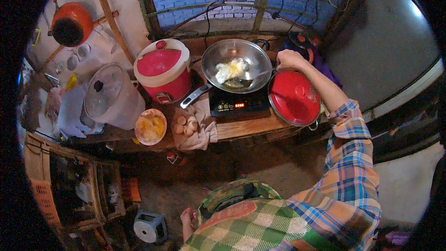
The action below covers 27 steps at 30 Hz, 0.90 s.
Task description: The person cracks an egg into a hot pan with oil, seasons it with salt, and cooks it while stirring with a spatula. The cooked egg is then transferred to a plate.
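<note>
My right hand is closed just off the right rim of the wok, above a round red lid. Whatever its fingers hold, if anything, is hidden. Inside the wok lies a frying egg, white with some yellow, beside a little liquid. The wok stands on a black induction cooker with a lit display, its handle pointing to the near left. My left hand hangs low by the apron, fingers curled, with nothing visible in it.
Left of the wok stands a red and white rice cooker. Nearer are a bowl with yellow residue and eggshells on a cloth. A lidded translucent tub is farther left; a stool stands on the floor.
</note>
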Tool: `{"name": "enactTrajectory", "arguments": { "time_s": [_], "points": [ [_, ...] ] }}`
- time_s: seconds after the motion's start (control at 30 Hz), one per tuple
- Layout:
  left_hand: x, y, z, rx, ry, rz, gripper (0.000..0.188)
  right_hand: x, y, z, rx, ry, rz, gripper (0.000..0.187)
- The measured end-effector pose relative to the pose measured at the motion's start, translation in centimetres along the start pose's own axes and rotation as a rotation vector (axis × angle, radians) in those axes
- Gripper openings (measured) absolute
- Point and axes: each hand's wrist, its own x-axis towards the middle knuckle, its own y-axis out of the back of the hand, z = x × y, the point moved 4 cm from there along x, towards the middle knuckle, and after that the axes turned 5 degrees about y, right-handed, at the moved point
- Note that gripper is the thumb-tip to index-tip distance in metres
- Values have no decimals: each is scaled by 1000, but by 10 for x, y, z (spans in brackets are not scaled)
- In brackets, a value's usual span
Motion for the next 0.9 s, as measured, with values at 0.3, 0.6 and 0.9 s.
{"name": "enactTrajectory", "arguments": {
  "time_s": [0.3,0.6,0.9],
  "points": [
    [8,-5,-8,81,-24,4,15,-1,16,-36,-296,264,275,15],
    [-8,-6,-8,24,-28,-41,15,66,2,-21,-504,275,554,10],
    [-13,3,-43,-63,12,165,15,107,-25,-56,-591,282,583,12]
  ]
}}
